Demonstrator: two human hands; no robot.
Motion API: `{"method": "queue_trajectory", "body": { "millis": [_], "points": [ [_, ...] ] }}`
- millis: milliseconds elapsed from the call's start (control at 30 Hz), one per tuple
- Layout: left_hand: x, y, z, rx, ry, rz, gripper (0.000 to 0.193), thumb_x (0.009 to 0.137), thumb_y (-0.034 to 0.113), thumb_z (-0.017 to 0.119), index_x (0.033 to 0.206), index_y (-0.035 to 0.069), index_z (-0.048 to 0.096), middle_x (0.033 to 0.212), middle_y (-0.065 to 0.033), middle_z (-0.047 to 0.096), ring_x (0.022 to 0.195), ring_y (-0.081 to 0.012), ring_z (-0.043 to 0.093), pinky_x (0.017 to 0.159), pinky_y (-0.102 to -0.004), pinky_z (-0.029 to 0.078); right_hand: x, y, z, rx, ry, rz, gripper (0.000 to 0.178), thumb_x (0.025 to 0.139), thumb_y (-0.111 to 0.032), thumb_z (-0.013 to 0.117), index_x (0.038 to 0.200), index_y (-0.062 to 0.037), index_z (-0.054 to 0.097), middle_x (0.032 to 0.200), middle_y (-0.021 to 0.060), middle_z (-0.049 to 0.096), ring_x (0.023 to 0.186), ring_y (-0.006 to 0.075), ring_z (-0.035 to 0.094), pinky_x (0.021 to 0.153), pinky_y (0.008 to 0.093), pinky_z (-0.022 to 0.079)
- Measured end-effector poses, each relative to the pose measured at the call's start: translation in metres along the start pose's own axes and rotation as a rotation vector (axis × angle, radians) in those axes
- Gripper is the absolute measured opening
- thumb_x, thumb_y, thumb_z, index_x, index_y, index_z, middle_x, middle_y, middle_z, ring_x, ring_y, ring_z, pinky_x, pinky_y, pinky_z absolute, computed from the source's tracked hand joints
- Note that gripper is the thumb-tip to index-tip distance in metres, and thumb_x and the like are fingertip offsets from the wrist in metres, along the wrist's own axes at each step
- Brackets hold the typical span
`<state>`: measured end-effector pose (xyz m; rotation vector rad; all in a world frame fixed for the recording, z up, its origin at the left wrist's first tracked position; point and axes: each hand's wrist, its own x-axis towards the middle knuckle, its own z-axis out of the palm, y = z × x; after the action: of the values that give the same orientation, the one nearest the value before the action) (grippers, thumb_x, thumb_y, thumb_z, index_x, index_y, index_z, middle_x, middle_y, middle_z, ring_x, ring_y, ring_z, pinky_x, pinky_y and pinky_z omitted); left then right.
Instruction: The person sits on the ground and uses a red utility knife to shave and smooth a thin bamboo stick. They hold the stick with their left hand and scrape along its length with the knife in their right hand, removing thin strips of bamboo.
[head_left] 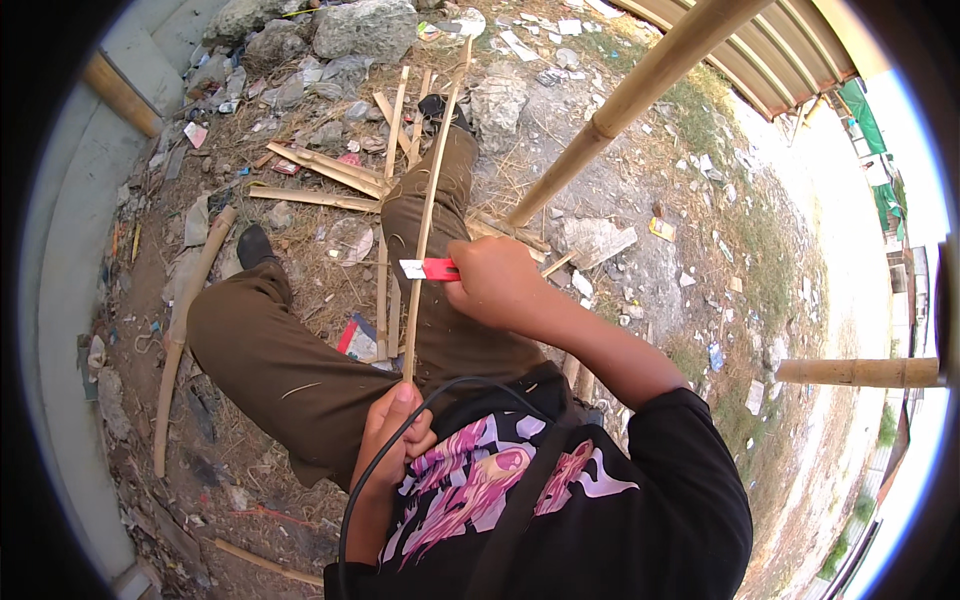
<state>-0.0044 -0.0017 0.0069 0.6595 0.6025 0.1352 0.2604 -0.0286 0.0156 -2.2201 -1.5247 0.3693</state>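
Observation:
A long, thin bamboo strip (434,180) runs away from my body, lying along my outstretched right leg. Its near end is pinched in my left hand (395,425), close to my waist. My right hand (495,282) is closed round the red handle of a box cutter (438,269). The cutter's pale, flat blade crosses the strip above my thigh, roughly square to it. How deep the edge bites, if at all, I cannot tell. A black cord (372,470) loops past my left wrist.
Several split bamboo pieces (320,196) lie on the ground around my right foot. An upright bamboo pole (610,115) rises at the right. A thicker pole (190,320) lies left of my bent leg. Rocks (365,30), litter and dry grass cover the ground; a grey wall (60,300) borders the left.

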Motion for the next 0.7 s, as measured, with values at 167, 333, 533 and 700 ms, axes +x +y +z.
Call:
{"method": "queue_trajectory", "body": {
  "millis": [167,333,533,700],
  "points": [
    [-0.003,0.000,0.001,-0.038,-0.022,-0.009,0.041,0.113,0.041,0.044,0.086,0.010,0.045,0.058,0.0064,0.027,0.047,-0.0020,0.018,0.041,-0.0220,0.016,0.005,-0.004,-0.006,-0.062,0.088,0.040,0.022,0.084,-0.023,0.065,0.080,-0.0021,0.062,0.068,0.0229,0.065,0.067,0.0448,0.067,0.063,0.0551,0.054],
    [-0.002,0.003,0.005,-0.031,0.008,-0.020,0.041,0.113,0.040,0.043,0.086,0.010,0.044,0.058,0.0062,0.027,0.047,-0.0023,0.018,0.041,-0.0229,0.016,-0.046,-0.022,0.014,-0.005,-0.166,-0.136,0.024,0.085,-0.024,0.067,0.081,-0.0016,0.061,0.067,0.0215,0.066,0.064,0.0436,0.068,0.061,0.0543,0.054],
    [0.000,-0.005,0.000,0.013,-0.025,-0.068,0.039,0.113,0.038,0.044,0.086,0.010,0.045,0.058,0.0055,0.029,0.047,-0.0030,0.020,0.042,-0.0234,0.017,0.015,0.008,-0.027,-0.088,0.032,0.229,0.028,0.089,-0.025,0.060,0.085,0.0020,0.069,0.081,0.0251,0.071,0.083,0.0434,0.071,0.079,0.0528,0.056],
    [-0.002,-0.004,0.002,0.102,-0.037,-0.090,0.038,0.114,0.037,0.044,0.086,0.011,0.045,0.058,0.0051,0.030,0.047,-0.0033,0.021,0.042,-0.0236,0.018,0.073,0.064,-0.053,-0.071,0.124,0.349,0.031,0.089,-0.024,0.057,0.089,0.0028,0.072,0.082,0.0262,0.071,0.081,0.0447,0.071,0.079,0.0529,0.057]
  ]
}}
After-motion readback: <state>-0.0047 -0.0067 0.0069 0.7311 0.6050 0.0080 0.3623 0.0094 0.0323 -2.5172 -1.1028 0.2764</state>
